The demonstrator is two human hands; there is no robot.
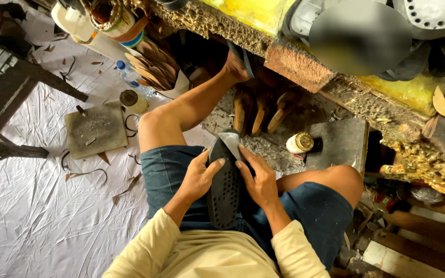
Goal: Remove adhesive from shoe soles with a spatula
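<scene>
A dark shoe (224,193) with a studded black sole facing up rests on my lap between my thighs, its toe pointing away from me. My left hand (200,175) grips its left edge, thumb laid over the sole near the toe. On the other side, my right hand (257,180) holds the right edge, fingers pressing the grey upper at the toe. I am sitting in blue shorts with my knees apart.
A small glue-crusted jar (300,142) stands on a dark slab ahead. A stone block (95,129), a plastic bottle (130,76) and leather scraps lie on the white sheet at left. A glue-caked workbench (294,59) with shoe soles runs across the top.
</scene>
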